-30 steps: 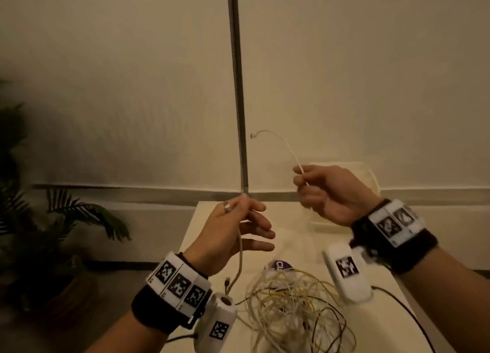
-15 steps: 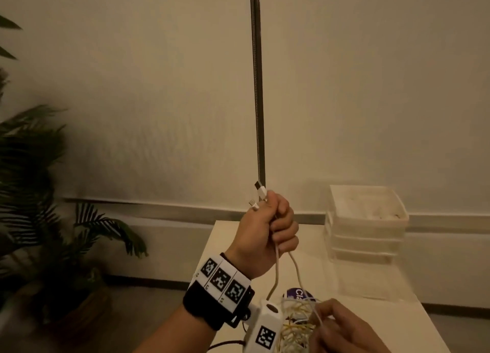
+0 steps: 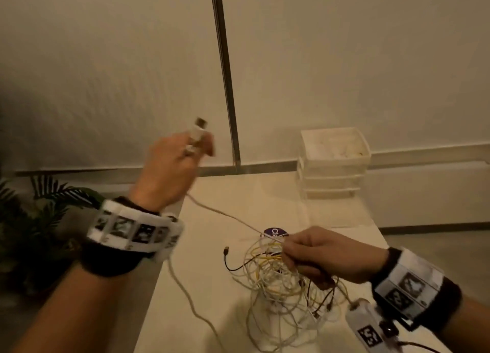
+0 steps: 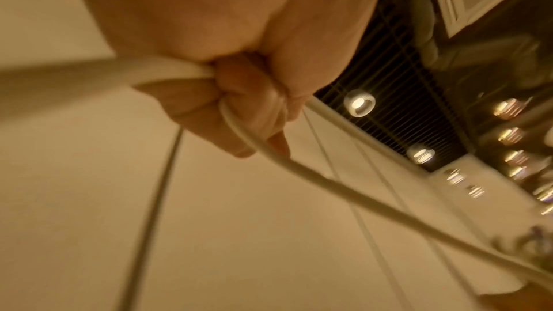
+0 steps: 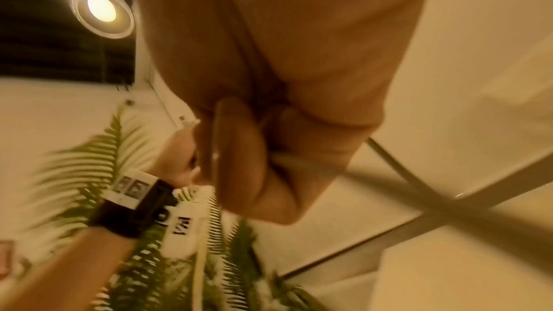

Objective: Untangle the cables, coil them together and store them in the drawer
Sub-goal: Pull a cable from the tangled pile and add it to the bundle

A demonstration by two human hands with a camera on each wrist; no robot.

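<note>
Head view: left hand (image 3: 169, 172) at ten o'clock is gripping white cable (image 3: 225, 216) ends, right hand (image 3: 315, 254) is pinching it taut, probably for freeing it from tangle (image 3: 286, 286).

Free room and obstacles: the cable tangle (image 3: 286, 281) fills the near middle of the table (image 3: 212, 286), and a taut white cable (image 3: 225, 216) crosses the space between tangle and left edge. The drawer unit (image 3: 334, 164) blocks the far right corner; bare tabletop lies open between it and the tangle.

Leafy plant (image 3: 31, 220) at nine o'clock; round purple sticker (image 3: 274, 232) on table (image 3: 238, 193); metal pole (image 3: 224, 69) at twelve.
</note>
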